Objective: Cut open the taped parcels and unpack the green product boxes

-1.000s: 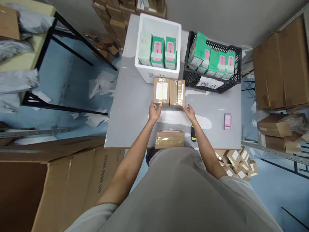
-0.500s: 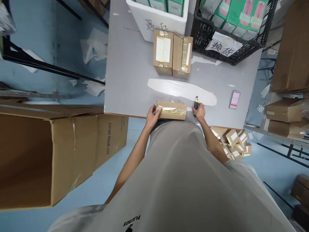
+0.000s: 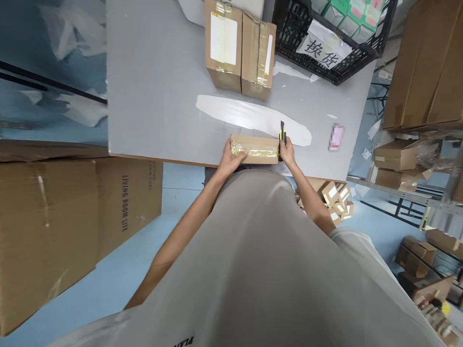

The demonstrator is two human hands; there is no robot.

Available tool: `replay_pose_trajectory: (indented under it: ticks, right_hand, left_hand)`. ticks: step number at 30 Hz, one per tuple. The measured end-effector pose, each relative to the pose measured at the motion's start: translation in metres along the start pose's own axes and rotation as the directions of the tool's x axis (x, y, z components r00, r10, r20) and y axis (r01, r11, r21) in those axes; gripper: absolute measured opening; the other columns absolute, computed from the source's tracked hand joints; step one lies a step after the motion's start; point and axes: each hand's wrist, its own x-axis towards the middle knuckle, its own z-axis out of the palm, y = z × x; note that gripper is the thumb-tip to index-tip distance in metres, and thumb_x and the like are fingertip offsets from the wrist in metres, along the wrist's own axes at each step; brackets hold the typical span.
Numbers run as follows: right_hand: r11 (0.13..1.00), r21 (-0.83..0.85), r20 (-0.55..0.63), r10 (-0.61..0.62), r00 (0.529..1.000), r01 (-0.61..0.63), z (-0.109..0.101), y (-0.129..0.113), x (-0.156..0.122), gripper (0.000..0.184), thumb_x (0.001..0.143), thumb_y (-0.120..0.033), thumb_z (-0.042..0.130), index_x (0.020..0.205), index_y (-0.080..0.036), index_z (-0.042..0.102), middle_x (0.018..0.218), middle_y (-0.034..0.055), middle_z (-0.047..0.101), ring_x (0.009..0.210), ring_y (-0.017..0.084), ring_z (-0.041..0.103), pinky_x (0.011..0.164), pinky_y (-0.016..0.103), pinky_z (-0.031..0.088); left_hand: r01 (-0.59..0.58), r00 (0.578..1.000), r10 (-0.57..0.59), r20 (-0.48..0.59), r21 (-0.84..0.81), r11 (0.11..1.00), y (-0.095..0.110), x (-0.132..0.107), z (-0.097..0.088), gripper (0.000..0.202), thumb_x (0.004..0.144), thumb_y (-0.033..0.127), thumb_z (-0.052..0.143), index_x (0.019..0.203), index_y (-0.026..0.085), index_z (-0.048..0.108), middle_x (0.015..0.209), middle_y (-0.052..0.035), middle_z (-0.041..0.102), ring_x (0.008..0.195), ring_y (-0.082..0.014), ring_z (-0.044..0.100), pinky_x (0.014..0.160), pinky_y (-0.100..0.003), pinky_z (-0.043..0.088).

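Observation:
A small cardboard box (image 3: 261, 147) with shiny clear tape along its side lies at the table's near edge, close to my body. My left hand (image 3: 230, 159) grips its left end, thumb over the taped side and fingers behind. At the box's right end, my right hand (image 3: 287, 152) is closed around a black and yellow box cutter (image 3: 282, 131), its tip pointing away from me. The cutter is against or very near the box's right end; I cannot tell whether they touch.
Two taped cardboard boxes (image 3: 223, 48) stand farther back on the grey table (image 3: 155, 96). A black crate (image 3: 325, 53) with green boxes sits back right. A pixelated pink item (image 3: 336, 137) lies to the right. A large carton (image 3: 72, 207) stands at left, small boxes (image 3: 334, 197) below right.
My right hand has brought the box cutter left, up to the box's right end. My left hand has a fuller grip on the box. The camera view has shifted.

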Motion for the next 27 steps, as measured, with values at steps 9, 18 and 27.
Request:
replay_pose_trajectory:
  ticks: [9, 18, 27]
  right_hand:
    - [0.993, -0.054, -0.066, -0.107, 0.992, 0.103, -0.029, -0.010, -0.003, 0.045, 0.116, -0.073, 0.039, 0.120, -0.031, 0.053, 0.109, 0.0076, 0.074, 0.114, 0.036, 0.075, 0.114, 0.056, 0.062]
    - [0.947, -0.245, 0.047, -0.205, 0.978, 0.211, -0.050, -0.064, -0.028, 0.067, 0.121, -0.081, 0.022, 0.149, -0.030, 0.057, 0.124, 0.0112, 0.078, 0.121, 0.037, 0.078, 0.113, 0.058, 0.065]
    - [0.923, -0.312, 0.101, -0.201, 0.974, 0.223, -0.059, -0.080, -0.004, 0.070, 0.122, -0.082, 0.022, 0.151, -0.029, 0.058, 0.129, 0.0132, 0.079, 0.125, 0.038, 0.078, 0.114, 0.061, 0.065]
  left_hand:
    - [-0.075, 0.994, 0.069, 0.083, 0.062, 0.995, 0.000, 0.015, 0.004, 0.131, 0.083, 0.061, 0.107, 0.189, 0.028, 0.038, 0.196, -0.0190, 0.038, 0.189, -0.0422, 0.023, 0.155, -0.061, 0.018]
    - [0.024, 0.997, -0.016, 0.080, -0.094, 0.995, 0.011, 0.007, -0.009, 0.129, 0.082, 0.068, 0.105, 0.185, 0.026, 0.040, 0.178, -0.0196, 0.060, 0.175, -0.0449, 0.051, 0.148, -0.064, 0.040]
    - [0.095, 0.993, -0.081, 0.091, -0.156, 0.983, 0.002, 0.028, 0.007, 0.127, 0.082, 0.051, 0.105, 0.185, 0.022, 0.037, 0.181, -0.0212, 0.057, 0.173, -0.0413, 0.054, 0.148, -0.058, 0.040]
